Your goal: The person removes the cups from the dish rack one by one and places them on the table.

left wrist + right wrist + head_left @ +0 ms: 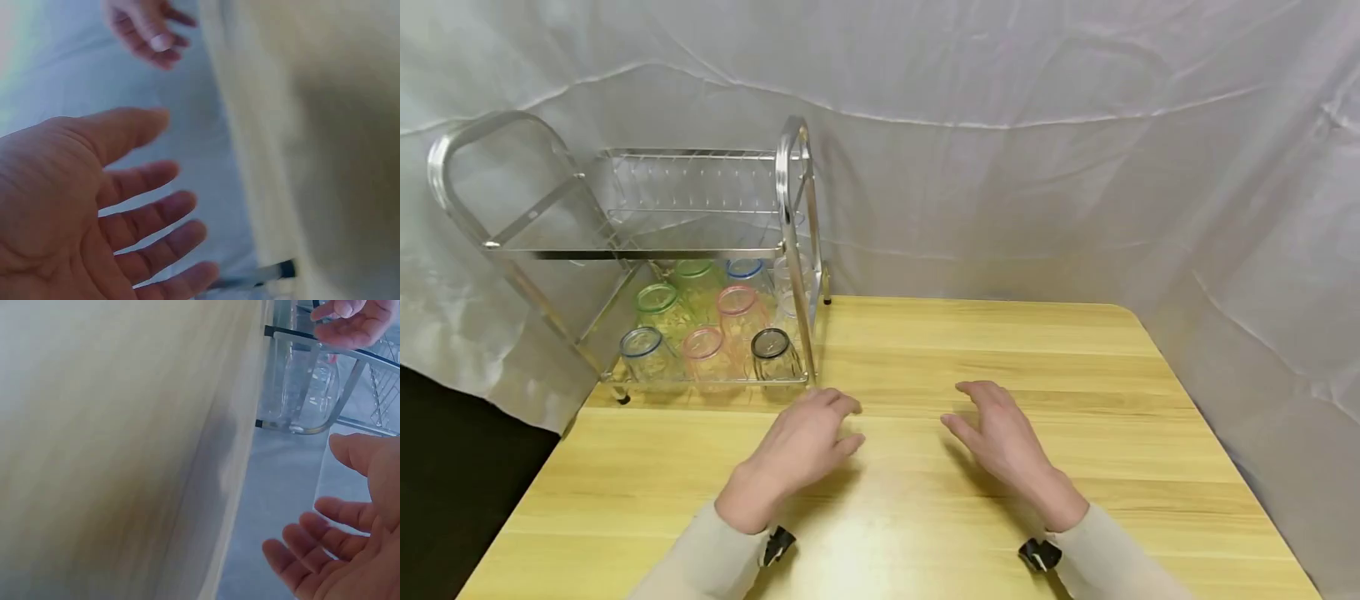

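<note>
Both hands hover over the wooden table (917, 508) with nothing in them. My left hand (801, 442) is just in front of the rack's near right corner, thumb and fingers spread apart; its bare palm shows in the left wrist view. Across a gap to the right, my right hand (1000, 433) faces it, fingers relaxed and separated, as the right wrist view also shows. On the lower level of a metal dish rack (647, 252) several glasses stand upside down: green (657, 298), pink (703, 343), blue-based (642, 342) and a dark-based one (772, 344) nearest my left hand.
The rack's upper level has a row of wire plate slots (700, 183). A pale grey curtain (970, 192) hangs behind the table and along its right side. Beyond the table's left edge lies a dark area (460, 483).
</note>
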Demonstrator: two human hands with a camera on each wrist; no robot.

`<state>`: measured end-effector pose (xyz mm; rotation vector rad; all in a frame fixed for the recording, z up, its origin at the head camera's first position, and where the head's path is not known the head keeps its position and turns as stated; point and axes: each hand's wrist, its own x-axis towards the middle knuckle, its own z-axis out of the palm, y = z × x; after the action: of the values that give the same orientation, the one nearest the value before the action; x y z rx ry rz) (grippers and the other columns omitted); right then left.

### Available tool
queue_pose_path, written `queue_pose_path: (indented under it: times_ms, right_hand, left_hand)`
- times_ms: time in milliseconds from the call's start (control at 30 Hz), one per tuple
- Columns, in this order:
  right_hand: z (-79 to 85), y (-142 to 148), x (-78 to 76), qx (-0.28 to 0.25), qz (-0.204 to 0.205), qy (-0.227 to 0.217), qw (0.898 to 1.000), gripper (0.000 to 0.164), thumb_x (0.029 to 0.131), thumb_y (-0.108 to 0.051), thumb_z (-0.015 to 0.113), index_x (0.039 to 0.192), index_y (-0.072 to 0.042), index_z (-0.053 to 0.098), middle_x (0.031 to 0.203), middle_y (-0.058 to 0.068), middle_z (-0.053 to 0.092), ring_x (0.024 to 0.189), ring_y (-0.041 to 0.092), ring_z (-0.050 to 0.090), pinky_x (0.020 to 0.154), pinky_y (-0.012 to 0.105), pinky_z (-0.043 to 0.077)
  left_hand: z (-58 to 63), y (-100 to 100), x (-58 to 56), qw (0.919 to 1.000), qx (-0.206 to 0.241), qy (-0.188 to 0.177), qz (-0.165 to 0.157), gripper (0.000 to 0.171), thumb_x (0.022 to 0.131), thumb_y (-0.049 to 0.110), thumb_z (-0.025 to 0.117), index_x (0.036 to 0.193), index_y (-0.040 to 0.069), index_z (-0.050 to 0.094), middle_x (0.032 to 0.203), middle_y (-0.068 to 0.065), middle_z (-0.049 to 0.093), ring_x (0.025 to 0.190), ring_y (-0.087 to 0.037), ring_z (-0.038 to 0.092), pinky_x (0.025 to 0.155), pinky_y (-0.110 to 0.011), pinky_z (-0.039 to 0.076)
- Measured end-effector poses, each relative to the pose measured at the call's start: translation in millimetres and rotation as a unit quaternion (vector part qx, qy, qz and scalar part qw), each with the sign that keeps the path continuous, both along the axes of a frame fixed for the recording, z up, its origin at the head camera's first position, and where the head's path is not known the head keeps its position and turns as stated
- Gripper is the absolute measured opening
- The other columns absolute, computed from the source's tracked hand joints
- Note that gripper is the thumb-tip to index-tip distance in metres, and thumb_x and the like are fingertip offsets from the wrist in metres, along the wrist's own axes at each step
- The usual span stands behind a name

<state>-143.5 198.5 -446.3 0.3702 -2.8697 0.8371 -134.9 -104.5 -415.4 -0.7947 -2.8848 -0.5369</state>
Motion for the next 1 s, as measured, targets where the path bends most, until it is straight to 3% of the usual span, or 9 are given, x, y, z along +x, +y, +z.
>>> queue_pose_path:
  times_ms: [67,133,233,367,433,533,667,833,1000]
  right_hand:
    - [-0.3,-4.8,-2.2,-0.004,0.000,-0.003,1.000,0.051,0.100,-0.035,0.074,0.139,-0.004,0.064,0.135,0.016,0.067,0.120,0.034,0.065,0.098,0.054,0.056]
    - [0.0,-9.0,-5.2,-0.010,0.001,-0.005,1.000,0.045,0.101,-0.034,0.074,0.136,-0.005,0.067,0.129,0.012,0.070,0.113,0.029,0.068,0.092,0.050,0.059]
    - [2.1,-14.8,-11.3,-0.019,0.004,-0.003,1.000,0.041,0.102,-0.033,0.072,0.133,-0.007,0.068,0.125,0.009,0.071,0.107,0.026,0.069,0.089,0.046,0.060]
    - [6.5,-22.7,-20.8,-0.033,0.013,0.006,0.999,0.039,0.101,-0.030,0.073,0.131,-0.007,0.069,0.123,0.010,0.072,0.105,0.028,0.070,0.088,0.046,0.061]
    - [7.9,-26.6,-24.9,-0.038,0.014,0.008,0.999,0.039,0.100,-0.029,0.074,0.131,-0.006,0.069,0.123,0.010,0.072,0.105,0.028,0.070,0.088,0.046,0.061]
    - [8.4,-33.5,-30.5,-0.045,0.011,0.002,0.999,0.041,0.100,-0.029,0.075,0.133,-0.007,0.069,0.125,0.010,0.071,0.108,0.028,0.070,0.089,0.046,0.061]
    - [7.9,-44.2,-37.8,-0.051,0.013,-0.018,0.998,0.043,0.100,-0.031,0.074,0.136,-0.008,0.067,0.132,0.010,0.069,0.113,0.029,0.069,0.091,0.046,0.061]
    - [6.9,-56.9,-45.3,-0.045,0.023,-0.024,0.998,0.044,0.099,-0.030,0.075,0.136,-0.008,0.067,0.135,0.010,0.068,0.115,0.028,0.068,0.092,0.046,0.060]
    - [4.3,-65.8,-48.3,-0.053,0.027,-0.029,0.998,0.044,0.098,-0.028,0.077,0.136,-0.008,0.067,0.137,0.009,0.067,0.117,0.026,0.067,0.092,0.045,0.060]
  left_hand:
    - [8.1,-9.5,0.0,0.9998,0.006,-0.014,0.009,0.005,0.096,0.021,0.075,0.097,0.016,0.074,0.096,0.003,0.071,0.089,-0.016,0.066,0.078,-0.036,0.060]
    - [19.0,-23.1,-1.0,0.9989,0.007,-0.036,0.029,0.011,0.095,0.014,0.071,0.086,0.019,0.070,0.085,0.007,0.066,0.076,-0.012,0.059,0.062,-0.030,0.052]
    - [36.3,-46.0,-7.1,0.9952,0.007,-0.055,0.081,0.013,0.095,0.012,0.067,0.084,0.019,0.069,0.083,0.005,0.064,0.070,-0.012,0.054,0.059,-0.030,0.047]
    - [51.5,-67.5,-22.2,0.9897,0.017,-0.010,0.142,0.006,0.096,0.013,0.067,0.095,0.012,0.074,0.091,-0.006,0.067,0.073,-0.022,0.057,0.059,-0.039,0.048]
    - [54.0,-72.5,-30.2,0.9871,0.024,0.013,0.158,0.013,0.095,0.015,0.070,0.106,0.009,0.074,0.101,-0.013,0.067,0.083,-0.030,0.060,0.066,-0.046,0.050]
    - [54.2,-74.5,-40.5,0.9856,0.019,0.026,0.166,0.033,0.094,0.018,0.075,0.125,0.006,0.071,0.121,-0.020,0.064,0.100,-0.043,0.059,0.081,-0.058,0.050]
    - [53.3,-74.1,-54.0,0.9874,-0.005,0.011,0.158,0.054,0.091,0.017,0.078,0.140,0.004,0.062,0.139,-0.026,0.058,0.116,-0.054,0.056,0.097,-0.066,0.046]
    - [53.0,-72.7,-68.4,0.9883,-0.027,-0.034,0.146,0.065,0.090,0.015,0.079,0.148,0.002,0.055,0.147,-0.029,0.050,0.118,-0.055,0.060,0.093,-0.066,0.051]
    - [52.7,-69.7,-74.8,0.9872,-0.047,-0.061,0.140,0.066,0.091,0.017,0.077,0.151,0.002,0.052,0.144,-0.030,0.050,0.114,-0.054,0.061,0.089,-0.064,0.052]
